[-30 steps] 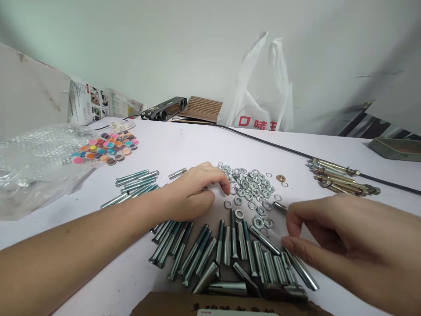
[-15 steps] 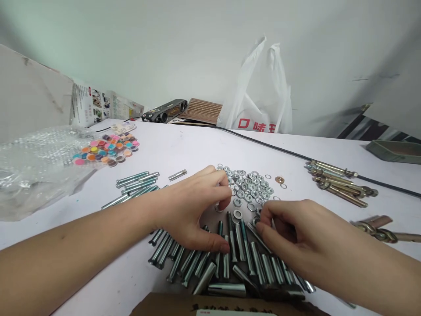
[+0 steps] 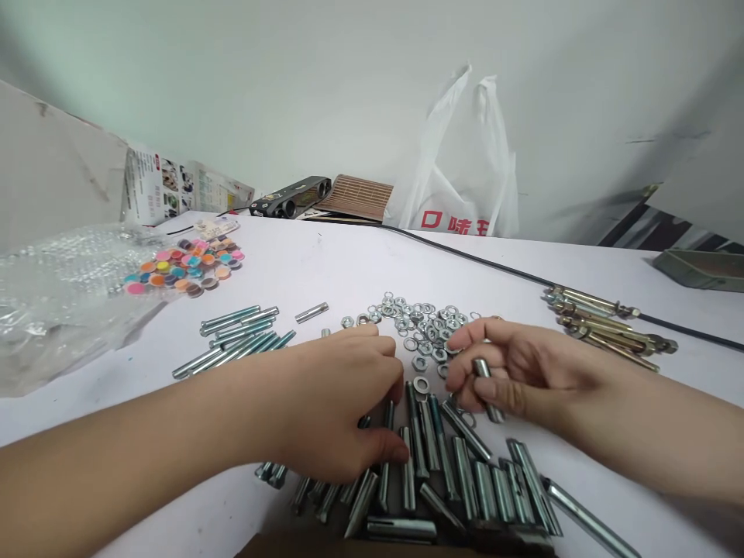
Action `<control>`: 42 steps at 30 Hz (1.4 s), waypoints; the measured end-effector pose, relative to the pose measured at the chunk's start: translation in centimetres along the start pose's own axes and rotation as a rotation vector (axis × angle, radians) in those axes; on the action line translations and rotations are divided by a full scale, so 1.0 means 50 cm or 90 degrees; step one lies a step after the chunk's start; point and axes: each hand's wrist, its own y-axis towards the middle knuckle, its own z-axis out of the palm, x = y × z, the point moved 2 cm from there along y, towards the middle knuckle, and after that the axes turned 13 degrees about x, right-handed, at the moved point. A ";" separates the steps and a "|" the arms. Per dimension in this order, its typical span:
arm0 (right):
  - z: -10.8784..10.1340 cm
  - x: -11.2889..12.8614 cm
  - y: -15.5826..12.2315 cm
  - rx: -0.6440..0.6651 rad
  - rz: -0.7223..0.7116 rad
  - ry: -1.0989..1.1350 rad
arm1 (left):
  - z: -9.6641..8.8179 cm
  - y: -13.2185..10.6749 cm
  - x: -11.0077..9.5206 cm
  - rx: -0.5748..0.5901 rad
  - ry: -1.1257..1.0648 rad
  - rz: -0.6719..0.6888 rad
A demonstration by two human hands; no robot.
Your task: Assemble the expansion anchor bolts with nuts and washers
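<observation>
My right hand pinches a short shiny metal sleeve between thumb and fingers, held tilted above the table. My left hand hovers low over the pile of bolts and sleeves, its fingers curved and the thumb apart from them; its fingertips are partly hidden. The thumb is close to an upright-lying metal sleeve. Under and in front of both hands lie several bolts and sleeves, roughly side by side. Beyond them is a heap of nuts and washers, with one washer nearer.
Sorted bolts lie at the left, with one loose sleeve beside them. Brass-coloured anchor bolts lie right, near a black cable. Coloured discs, plastic wrap and a white bag stand farther back. A cardboard edge is in front.
My right hand has lifted and turned palm-inward, with a sleeve now showing in its fingers. My left hand has shifted slightly, its fingers curling lower over the bolts.
</observation>
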 end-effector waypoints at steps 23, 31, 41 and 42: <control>0.032 0.026 0.019 -0.199 -0.361 -0.113 | 0.021 0.045 0.002 -0.224 -0.555 0.108; 0.040 0.032 0.030 -0.245 -0.394 -0.123 | 0.027 0.044 0.001 -0.237 -0.548 0.115; 0.040 0.027 0.035 -0.175 -0.379 -0.126 | 0.029 0.048 0.011 -0.268 -0.563 0.147; 0.040 0.027 0.037 -0.172 -0.378 -0.140 | 0.028 0.049 0.012 -0.273 -0.559 0.153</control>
